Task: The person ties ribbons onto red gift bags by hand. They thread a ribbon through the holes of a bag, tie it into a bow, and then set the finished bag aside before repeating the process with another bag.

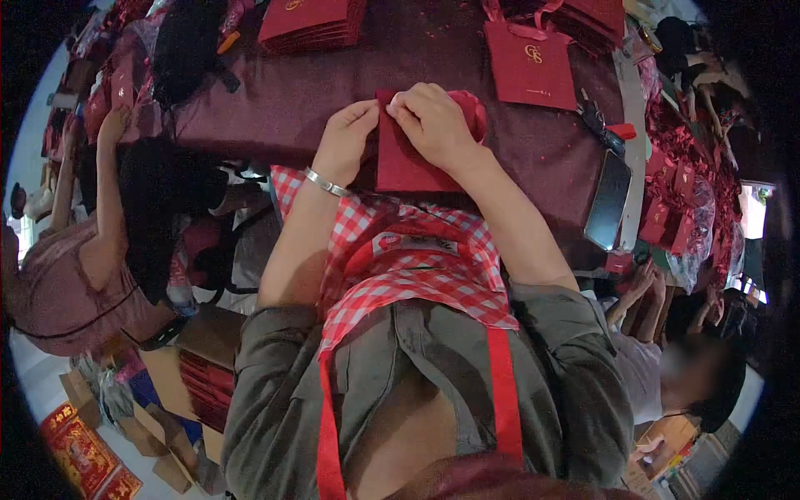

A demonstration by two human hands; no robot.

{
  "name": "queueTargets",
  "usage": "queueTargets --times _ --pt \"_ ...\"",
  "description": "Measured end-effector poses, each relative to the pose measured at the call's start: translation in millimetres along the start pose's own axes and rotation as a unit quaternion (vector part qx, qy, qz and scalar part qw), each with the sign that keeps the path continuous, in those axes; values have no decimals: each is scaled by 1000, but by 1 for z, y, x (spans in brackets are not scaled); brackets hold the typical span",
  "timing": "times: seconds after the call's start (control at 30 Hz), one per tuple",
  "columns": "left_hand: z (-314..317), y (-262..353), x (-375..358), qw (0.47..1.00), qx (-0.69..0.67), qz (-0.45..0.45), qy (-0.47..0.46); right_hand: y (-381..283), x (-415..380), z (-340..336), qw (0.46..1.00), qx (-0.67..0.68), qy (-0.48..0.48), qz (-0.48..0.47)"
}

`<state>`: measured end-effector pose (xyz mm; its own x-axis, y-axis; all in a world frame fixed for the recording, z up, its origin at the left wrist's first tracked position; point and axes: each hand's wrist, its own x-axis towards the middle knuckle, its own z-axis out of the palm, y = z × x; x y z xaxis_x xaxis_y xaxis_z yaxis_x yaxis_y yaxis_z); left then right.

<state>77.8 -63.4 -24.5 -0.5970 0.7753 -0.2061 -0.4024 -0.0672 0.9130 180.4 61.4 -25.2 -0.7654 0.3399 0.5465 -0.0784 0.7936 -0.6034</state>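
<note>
A small dark red paper gift bag (408, 169) lies at the table's near edge, in front of the checked apron. My left hand (348, 133), with a silver bracelet at the wrist, pinches the bag's upper left edge. My right hand (433, 125) lies over the bag's top, thumb and fingers closed together near the same corner. Behind the right hand a red ribbon-like loop (477, 115) shows. What lies right between the right fingertips is hidden.
A finished-looking red gift bag (531, 67) with ribbon handles and stacked red bags (310, 23) lie farther back. A phone (608, 200) and keys (593, 117) are on the right. Co-workers' arms (104, 183) reach in at left; another person (646, 358) sits right.
</note>
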Motion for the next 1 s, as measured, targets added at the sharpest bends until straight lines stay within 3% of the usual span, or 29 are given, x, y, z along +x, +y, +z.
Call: queueTargets --times 0.17,0.23,0.27,0.33,0.4,0.47,0.67,0.77,0.83,0.9,1.0 --pt "-4 -3 15 996 93 -13 -8 -5 -1 -15 998 -31 -47 23" --pt "3 3 15 987 158 25 16 -7 -6 -24 994 -95 -37 44" --pt "1 4 18 987 157 25 16 -9 -8 -32 984 -125 -96 85" --pt "1 12 22 926 356 126 9 0 -14 -34 983 -119 -102 100" --pt "-2 14 22 906 392 159 16 6 -15 -35 981 -112 -106 116" --pt "-11 12 31 816 509 272 17 7 -14 -35 979 -124 -115 113" --pt "-49 32 39 872 448 165 107 8 -13 -33 976 -154 -113 102" --pt "-46 34 30 812 529 218 116 9 -13 -32 979 -162 -99 70" --pt "-50 28 33 818 509 243 108 6 -12 -38 970 -203 -119 68" --pt "-49 24 34 789 543 253 137 6 -16 -46 957 -245 -140 69" --pt "-46 26 33 804 530 229 142 10 -23 -59 945 -303 -119 20"
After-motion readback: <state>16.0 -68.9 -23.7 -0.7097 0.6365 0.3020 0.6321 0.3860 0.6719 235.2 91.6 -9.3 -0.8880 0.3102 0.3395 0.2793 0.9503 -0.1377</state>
